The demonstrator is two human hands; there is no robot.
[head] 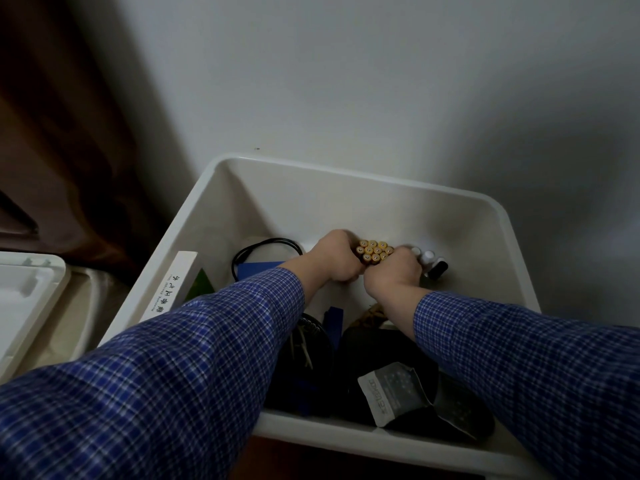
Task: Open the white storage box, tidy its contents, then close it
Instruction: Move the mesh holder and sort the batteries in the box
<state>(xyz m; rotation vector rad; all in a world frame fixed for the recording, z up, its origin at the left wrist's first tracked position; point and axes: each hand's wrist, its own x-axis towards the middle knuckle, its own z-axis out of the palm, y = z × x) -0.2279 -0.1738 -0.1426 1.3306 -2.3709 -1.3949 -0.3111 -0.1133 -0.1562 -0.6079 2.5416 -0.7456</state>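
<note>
The white storage box stands open against the wall, its lid lying off to the left. Both my hands are inside the box, near its far side. My left hand and my right hand grip a bundle of several gold-topped batteries from either side, holding them upright together. Just right of my right hand stand small white-capped bottles. My sleeves hide much of the box's contents.
In the box lie a black cable, a blue flat item, a white printed carton along the left wall, dark pouches and a silver zip bag near the front. A brown curtain hangs at left.
</note>
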